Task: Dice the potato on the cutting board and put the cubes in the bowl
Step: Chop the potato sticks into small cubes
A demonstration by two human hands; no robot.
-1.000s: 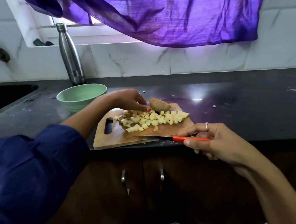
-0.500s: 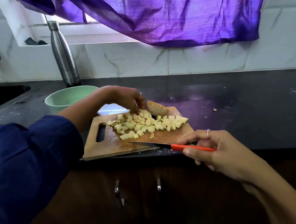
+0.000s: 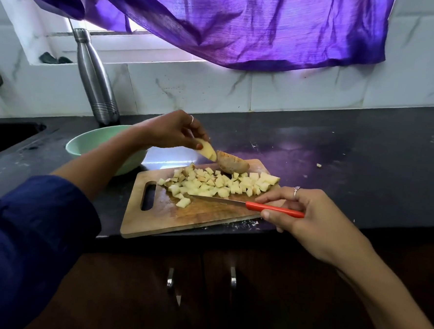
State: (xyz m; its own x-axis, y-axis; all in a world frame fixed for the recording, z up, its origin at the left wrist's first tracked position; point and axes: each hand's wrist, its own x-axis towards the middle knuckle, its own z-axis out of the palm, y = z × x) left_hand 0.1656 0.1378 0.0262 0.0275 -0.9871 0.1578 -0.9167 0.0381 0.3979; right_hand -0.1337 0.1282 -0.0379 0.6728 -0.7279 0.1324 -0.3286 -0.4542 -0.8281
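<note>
Left hand (image 3: 171, 132) pinching potato slice (image 3: 206, 151) above far edge of wooden cutting board (image 3: 197, 216). Right hand (image 3: 306, 215) gripping red-handled knife (image 3: 246, 204), blade lying flat near cube pile (image 3: 220, 183). Unpeeled potato piece (image 3: 232, 163) sitting at far board edge. Green bowl (image 3: 95, 144) waiting just left, partly behind forearm.

Risk: pinch looking light, slice possibly slipping onto counter (image 3: 351, 157). Board's near corner overhanging counter edge; hard pressing likely tipping it. Open counter lying right of board.

The cubes (image 3: 214, 183) lie on the board (image 3: 195, 214). The bowl (image 3: 95, 144) sits left of the board, the bottle (image 3: 96, 80) behind the bowl.
</note>
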